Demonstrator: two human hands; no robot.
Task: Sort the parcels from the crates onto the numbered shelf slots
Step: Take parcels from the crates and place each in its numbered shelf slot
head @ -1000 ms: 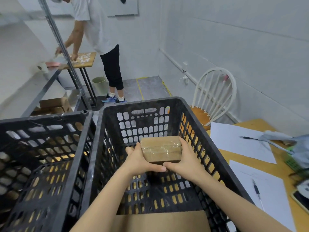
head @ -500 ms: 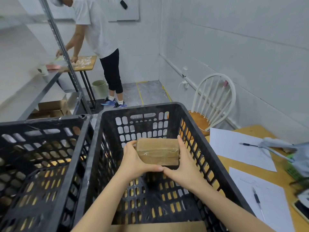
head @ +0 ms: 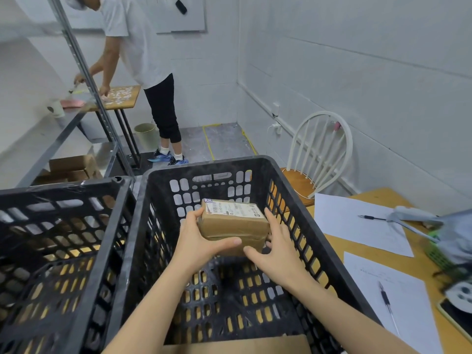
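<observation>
A small brown cardboard parcel point(head: 233, 222) with a white shipping label on its top face hangs inside the right black plastic crate point(head: 293, 200), above the crate floor. My left hand point(head: 198, 238) grips its left side with the thumb under the front edge. My right hand point(head: 275, 245) holds the right side, fingers spread along the end. A second black crate point(head: 102, 251) stands to the left. The metal shelf rack point(head: 76, 60) rises at the far left, with brown boxes point(head: 74, 167) on a low level.
Another person point(head: 150, 60) in a white shirt stands at a small wooden table beyond the rack. A white chair point(head: 319, 154) sits by the right wall. The wooden desk point(head: 383, 198) on the right carries papers, pens and a phone. A flat cardboard piece point(head: 237, 344) lies at the crate's near edge.
The parcel has been tilted toward me, so its labelled face now shows. Both hands stayed on it and rose slightly within the crate.
</observation>
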